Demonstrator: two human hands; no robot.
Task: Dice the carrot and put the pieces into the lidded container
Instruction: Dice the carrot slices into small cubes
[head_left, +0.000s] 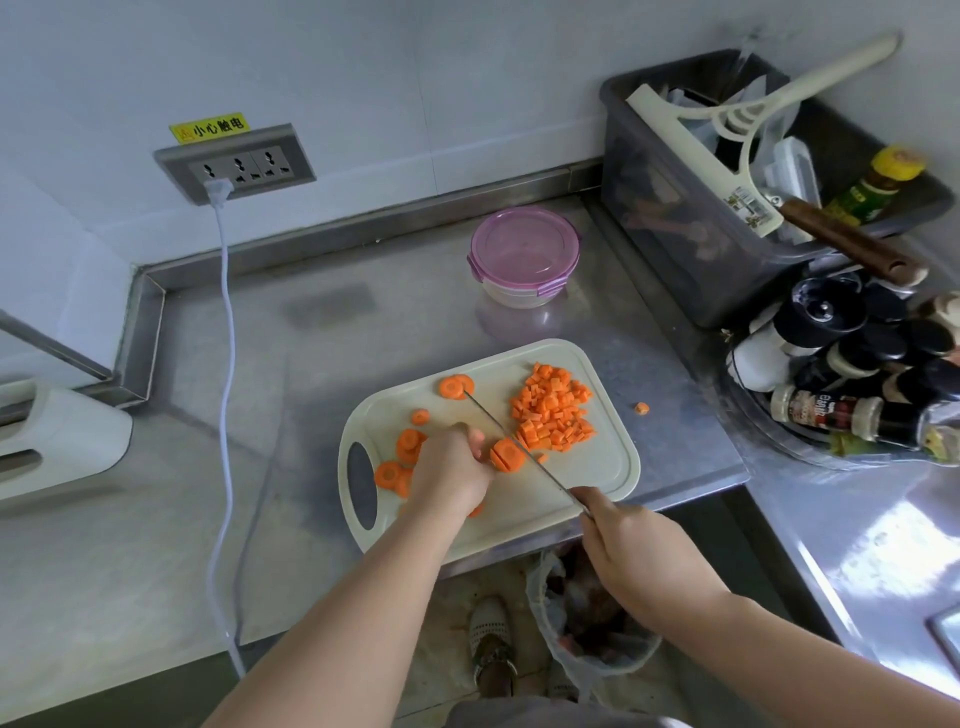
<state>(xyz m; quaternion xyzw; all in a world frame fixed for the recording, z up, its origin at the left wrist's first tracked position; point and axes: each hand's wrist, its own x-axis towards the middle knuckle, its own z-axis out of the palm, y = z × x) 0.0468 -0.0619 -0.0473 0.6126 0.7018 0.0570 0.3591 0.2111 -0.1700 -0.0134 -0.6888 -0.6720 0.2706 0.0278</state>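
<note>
My left hand (449, 475) curls over a stack of carrot slices (506, 454) on the cutting board (597, 467); my right hand (636, 551) grips the knife (519, 441), blade against the stack. Diced cubes (553, 410) heap right of it. The container (524, 254) sits behind, lid on. My fist hides the knife handle

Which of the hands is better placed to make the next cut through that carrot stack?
The right hand: it grips the knife, whose blade lies against the carrot stack, while the left hand steadies that stack.
</note>
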